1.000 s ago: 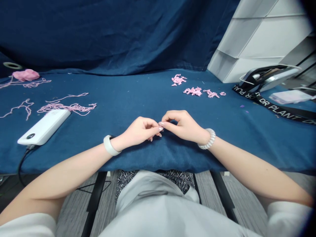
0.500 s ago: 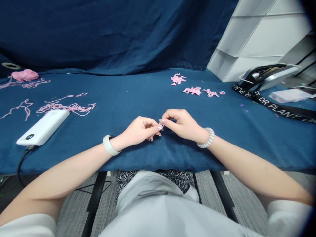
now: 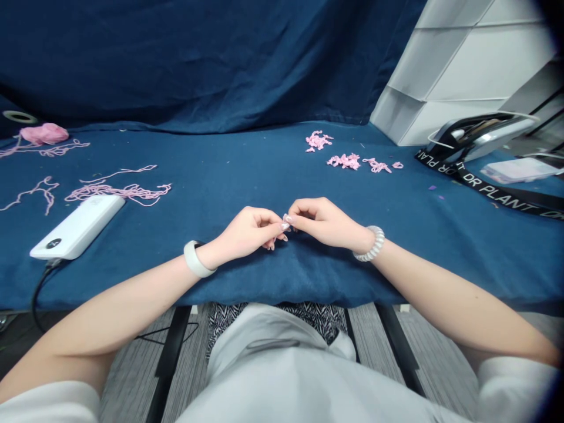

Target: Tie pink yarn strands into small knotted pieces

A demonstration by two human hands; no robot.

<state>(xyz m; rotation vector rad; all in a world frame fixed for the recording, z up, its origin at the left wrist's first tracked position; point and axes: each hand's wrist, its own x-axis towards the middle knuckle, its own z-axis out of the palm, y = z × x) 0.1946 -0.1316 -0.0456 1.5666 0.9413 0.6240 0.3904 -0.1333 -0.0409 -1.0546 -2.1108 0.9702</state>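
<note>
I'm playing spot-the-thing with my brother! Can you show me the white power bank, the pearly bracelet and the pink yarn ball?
White power bank (image 3: pixel 77 228), head view, on its top face.
Pearly bracelet (image 3: pixel 375 244), head view, on the band's outer side.
Pink yarn ball (image 3: pixel 44 134), head view, on the middle of the ball.

The right hand (image 3: pixel 325 221) has flattened, its fingers now reaching lower toward the left hand (image 3: pixel 251 231). The small pink yarn piece seen earlier between the fingertips no longer shows.
</note>
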